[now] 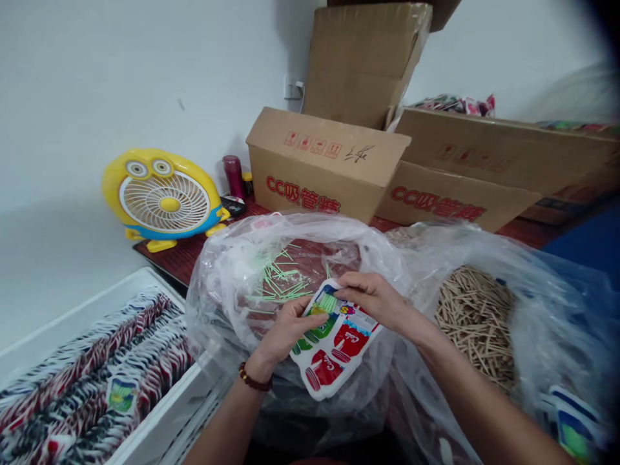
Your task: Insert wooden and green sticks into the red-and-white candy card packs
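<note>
Between my hands is a printed candy pouch [351, 339] with red "Cola" cups and green cups on it, tilted over the open plastic bag. My left hand [290, 329] grips its left edge, thumb on the green part. At the upper edge, my right hand [371, 297] pinches the pouch with its fingers together. Light green sticks show at the pouch's top, by the thumbs; whether they are inside or printed I cannot tell. Just behind, loose green candy sticks [283, 274] lie in a clear plastic bag [213, 271]. A beaded bracelet circles my left wrist.
Brown sticks [475, 323] fill another plastic bag at right. A white bin [159, 413] at left holds rows of packed pouches [97, 368]. Behind stand a yellow fan [169, 203], a dark red bottle [234, 176] and cardboard boxes [320, 171]. More pouches [574, 429] lie at lower right.
</note>
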`<state>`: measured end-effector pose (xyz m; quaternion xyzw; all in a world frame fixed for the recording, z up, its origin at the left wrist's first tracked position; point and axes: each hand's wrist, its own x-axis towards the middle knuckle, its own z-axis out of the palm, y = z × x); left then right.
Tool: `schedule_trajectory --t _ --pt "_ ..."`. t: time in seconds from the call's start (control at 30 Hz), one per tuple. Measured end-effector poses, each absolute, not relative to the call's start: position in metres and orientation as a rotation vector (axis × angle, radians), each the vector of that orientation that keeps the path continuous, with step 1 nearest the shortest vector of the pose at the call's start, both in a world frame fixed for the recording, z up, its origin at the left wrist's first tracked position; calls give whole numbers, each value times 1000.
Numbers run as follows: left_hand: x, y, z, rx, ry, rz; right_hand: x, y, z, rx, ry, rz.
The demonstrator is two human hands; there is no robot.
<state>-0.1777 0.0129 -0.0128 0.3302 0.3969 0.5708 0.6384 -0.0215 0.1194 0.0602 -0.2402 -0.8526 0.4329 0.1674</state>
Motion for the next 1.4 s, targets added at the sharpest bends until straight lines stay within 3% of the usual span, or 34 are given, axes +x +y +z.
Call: schedule_trajectory --t 0.4,1.17,1.4 --pt "-177 11 -15 726 1005 1307 -12 119 61 -739 -2331 1341" --pt "-146 7 -4 831 1031 1232 19 111 62 -858 -2360 1063" --pt "-134 8 7 820 974 1151 25 98 56 -815 -2290 1224"
